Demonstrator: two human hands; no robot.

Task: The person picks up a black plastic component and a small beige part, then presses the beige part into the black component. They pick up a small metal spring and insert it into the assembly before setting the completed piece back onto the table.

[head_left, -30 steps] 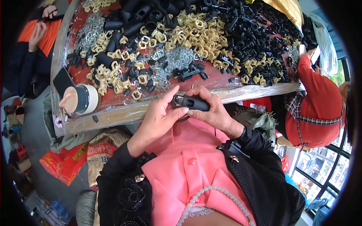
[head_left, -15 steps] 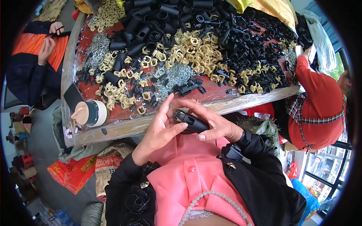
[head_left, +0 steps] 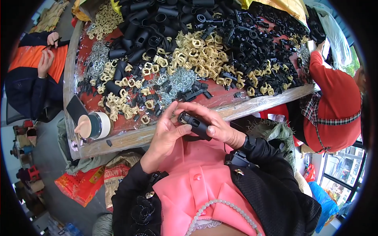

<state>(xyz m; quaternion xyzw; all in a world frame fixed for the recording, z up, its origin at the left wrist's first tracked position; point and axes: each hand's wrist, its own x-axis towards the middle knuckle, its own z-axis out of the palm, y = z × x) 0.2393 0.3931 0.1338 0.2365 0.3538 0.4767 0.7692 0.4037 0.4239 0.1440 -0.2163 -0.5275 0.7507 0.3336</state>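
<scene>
Black plastic part [head_left: 195, 125] is held in both hands just below the near edge of the desk [head_left: 130, 137], right over the pink shirt [head_left: 201, 185]. It's a stubby tube-ish piece, and its long axis runs diagonal: one end points up toward the desk and to the left, the other down and to the right. Left hand [head_left: 165, 135] has its thumb pressed against the part's lower side, with the other fingers curled up past the upper-left end. Right hand [head_left: 214, 124] drapes over the top, fingers [head_left: 189, 106] arched above the part and thumb clamped on the lower-right end. So the part sits between the two thumbs, pinched from both sides. Beyond it on the desk: heaps of black tubes [head_left: 149, 23], tan clips [head_left: 197, 55], plus a tape roll [head_left: 94, 125] off to the left of the part.
</scene>
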